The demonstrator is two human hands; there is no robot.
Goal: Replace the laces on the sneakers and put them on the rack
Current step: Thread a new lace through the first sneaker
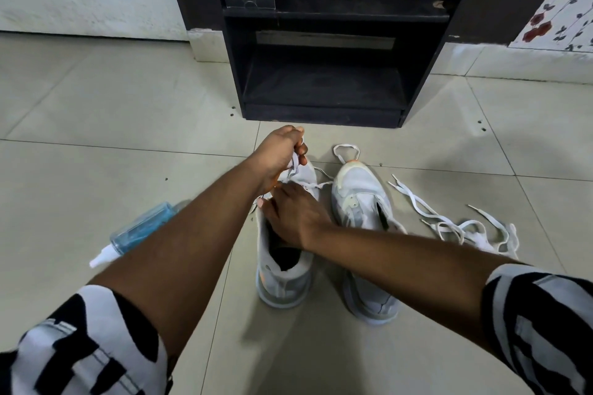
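Striped sleeves [80, 340] lead to the left hand [278, 151], whose grip pinches a white lace [293, 167] above the pale grey sneaker [284, 253]; the right hand [293, 216] holds its tongue, grip unclear. Pull evenly.

Two pale grey mesh sneakers [362, 202] upright on tile, toes toward dark wooden rack [321, 74]; loose white flat laces [462, 221] right of right hand [295, 215].

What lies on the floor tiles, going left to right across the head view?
Clear blue spray bottle with a white nozzle → pale grey sneaker being worked on by both hands → second pale grey sneaker with no hand on it → loose heap of white flat laces.
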